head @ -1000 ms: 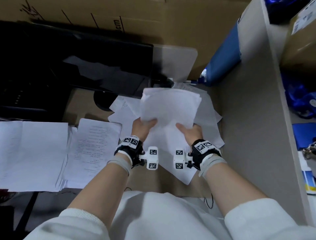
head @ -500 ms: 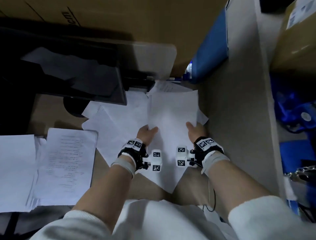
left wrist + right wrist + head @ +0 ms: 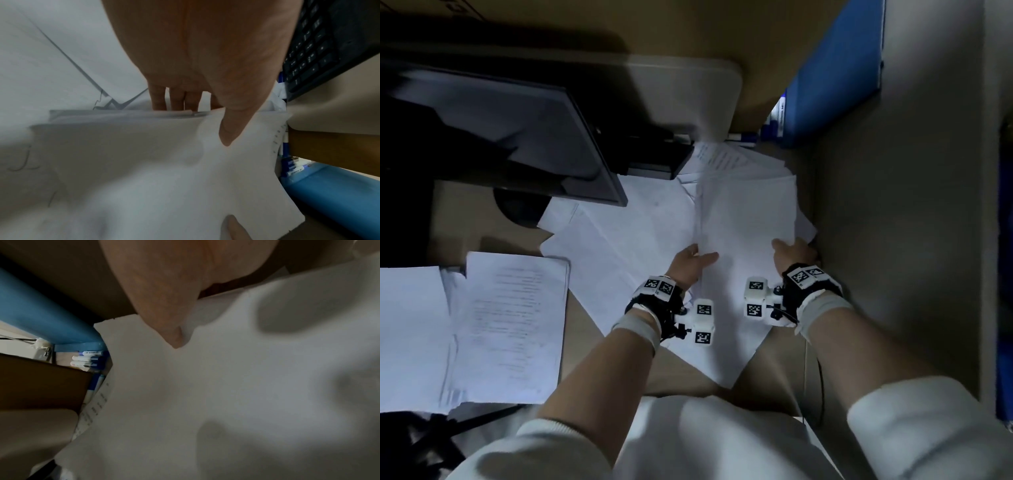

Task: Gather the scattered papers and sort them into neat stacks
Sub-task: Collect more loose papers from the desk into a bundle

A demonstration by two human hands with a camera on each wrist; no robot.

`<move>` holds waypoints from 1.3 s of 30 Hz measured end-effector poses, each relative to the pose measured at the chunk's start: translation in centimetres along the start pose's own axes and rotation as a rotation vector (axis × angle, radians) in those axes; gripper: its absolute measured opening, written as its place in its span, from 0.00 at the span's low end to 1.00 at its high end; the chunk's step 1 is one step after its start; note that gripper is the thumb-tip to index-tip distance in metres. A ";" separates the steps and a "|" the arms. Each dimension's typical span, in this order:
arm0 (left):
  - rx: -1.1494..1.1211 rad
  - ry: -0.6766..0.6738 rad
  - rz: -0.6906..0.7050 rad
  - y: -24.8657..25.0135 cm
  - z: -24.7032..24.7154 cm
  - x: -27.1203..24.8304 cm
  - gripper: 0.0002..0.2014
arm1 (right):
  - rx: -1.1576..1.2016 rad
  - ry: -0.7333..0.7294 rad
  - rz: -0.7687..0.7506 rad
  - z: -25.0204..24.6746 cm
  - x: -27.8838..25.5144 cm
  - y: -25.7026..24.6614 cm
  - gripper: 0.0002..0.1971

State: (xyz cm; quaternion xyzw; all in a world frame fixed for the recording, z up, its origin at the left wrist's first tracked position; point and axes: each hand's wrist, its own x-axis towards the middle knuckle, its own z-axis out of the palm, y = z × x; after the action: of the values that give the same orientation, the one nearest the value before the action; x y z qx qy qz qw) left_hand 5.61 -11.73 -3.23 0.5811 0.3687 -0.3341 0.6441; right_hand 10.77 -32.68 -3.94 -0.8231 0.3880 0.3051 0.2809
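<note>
No wording can be made out anywhere. The printed sheet on the left carries lines of text too blurred to read, the markers bear tiny illegible labels, the keyboard keys show only faint symbols, and the wrist tags carry square coded patterns.

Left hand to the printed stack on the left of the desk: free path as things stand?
Probably yes, once it lets go. The left hand now grips the bundle of sheets together with the right hand. The printed stack lies uncovered on the desk, with nothing standing between.
</note>
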 end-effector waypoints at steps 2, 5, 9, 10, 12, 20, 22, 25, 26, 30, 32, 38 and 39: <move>-0.024 0.005 0.026 0.1 0.1 0.0 0.20 | 0.020 -0.014 0.000 -0.1 0.4 0.1 0.32; -0.059 -0.016 0.042 -0.1 0.7 -0.1 0.25 | 0.179 -0.074 -0.016 -0.2 0.9 0.7 0.28; -0.090 -0.023 0.049 -0.5 0.9 -0.2 0.19 | 0.271 -0.104 0.038 -0.1 0.1 2.3 0.22; -0.097 -0.016 0.058 -0.4 0.8 -0.3 0.17 | 0.289 -0.109 0.040 0.2 -0.1 2.6 0.21; -0.087 -0.016 0.074 -0.3 0.5 -0.5 0.21 | 0.312 -0.115 0.042 0.6 -1.0 2.7 0.22; 0.043 0.181 0.152 0.3 -2.4 -2.1 0.18 | 0.321 -0.074 -0.204 1.4 -4.5 0.1 0.22; 0.108 0.280 0.119 0.3 -4.2 -2.5 0.24 | 0.279 -0.128 -0.256 2.2 -5.3 -1.6 0.19; 0.300 0.384 0.016 -0.9 -7.6 -2.5 0.28 | 0.184 -0.224 -0.324 4.6 -6.8 -4.3 0.18; 0.375 0.441 -0.004 -1.3 -8.6 -2.5 0.29 | 0.161 -0.241 -0.345 5.3 -7.1 -5.1 0.17; 0.201 0.519 0.036 -2.1 -11.6 -2.0 0.29 | 0.030 -0.226 -0.403 7.8 -8.2 -7.7 0.19; 0.039 0.449 0.048 -1.7 -12.0 -1.9 0.32 | -0.007 -0.239 -0.391 8.5 -8.0 -8.3 0.22; 0.029 0.403 0.102 -2.2 -11.8 -1.1 0.16 | -0.177 -0.158 -0.286 8.3 -8.0 -8.3 0.25; 0.046 0.401 0.097 -2.2 -11.7 -1.4 0.15 | -0.179 -0.148 -0.276 8.3 -7.8 -8.0 0.25</move>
State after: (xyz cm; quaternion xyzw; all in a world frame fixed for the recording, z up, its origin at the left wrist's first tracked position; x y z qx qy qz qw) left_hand 2.04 -0.31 -3.72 0.6676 0.4531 -0.1888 0.5598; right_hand 10.90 -18.93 -1.99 -0.8656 0.2210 0.3567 0.2733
